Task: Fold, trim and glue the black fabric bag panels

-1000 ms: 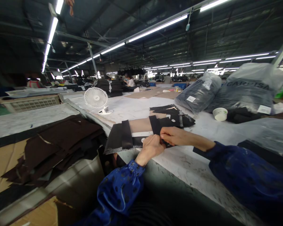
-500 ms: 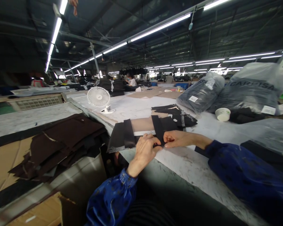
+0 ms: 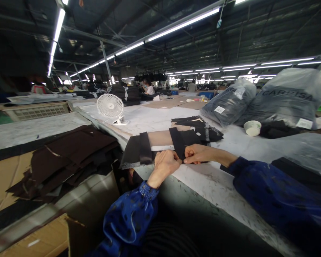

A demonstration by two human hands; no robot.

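Note:
In the head view a dark fabric panel (image 3: 131, 150) lies at the table's front edge. Across it run two black strips (image 3: 145, 148), with a beige section (image 3: 160, 138) and a white band between them. My left hand (image 3: 166, 165) is closed, fingers curled down at the panel's near edge. Close by on its right, my right hand (image 3: 198, 153) pinches the same edge below the right-hand strip, thumb and forefinger together. The fingertips of both hands nearly meet, and they cover the bit of edge between them. Behind the panel sits a pile of dark cut pieces (image 3: 189, 122).
A white clip fan (image 3: 111, 107) stands on the white table (image 3: 149, 117). Brown-black cut pieces (image 3: 72, 157) are stacked at left, above a cardboard box (image 3: 48, 239). Plastic-bagged goods (image 3: 227, 103) and a paper cup (image 3: 252, 127) occupy the right. Farther back is a person (image 3: 149, 87).
My left hand's fingers have curled in more tightly, and its thumb no longer sticks out. The right hand stays at the edge, its pinch shifted slightly left. The whole view has tilted a little.

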